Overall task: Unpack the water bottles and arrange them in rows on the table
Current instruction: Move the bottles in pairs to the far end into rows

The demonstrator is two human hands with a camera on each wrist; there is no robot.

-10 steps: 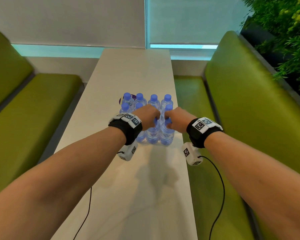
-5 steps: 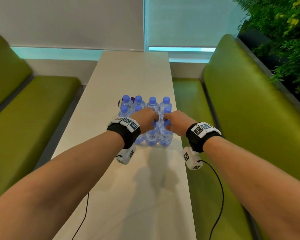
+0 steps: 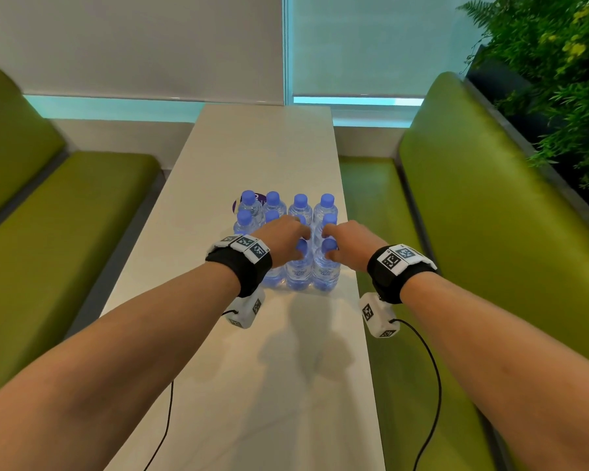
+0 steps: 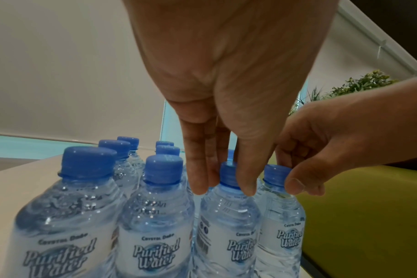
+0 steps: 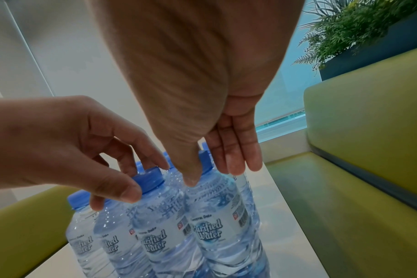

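Several clear water bottles (image 3: pixel 300 212) with blue caps stand tightly packed in rows on the white table (image 3: pixel 262 147). My left hand (image 3: pixel 288 239) pinches the cap of a front-row bottle (image 4: pixel 229 216) between thumb and fingers. My right hand (image 3: pixel 346 241) holds the neck and cap of the front bottle (image 5: pixel 214 216) at the right end. The two hands are side by side, almost touching. The right wrist view shows my left hand (image 5: pixel 145 178) with its thumb on the cap's near side. My left wrist hides part of the front row in the head view.
Green padded benches run along the left (image 3: pixel 65 215) and right (image 3: pixel 490 198) of the narrow table. A planter with ferns (image 3: pixel 558 79) stands behind the right bench. A purple label (image 3: pixel 237 205) shows behind the back-left bottle. Wrist cables trail over the near table.
Both hands have eased slightly apart, from closed fists over the front row to fingers set on two neighbouring caps. The bottles stand where they were.
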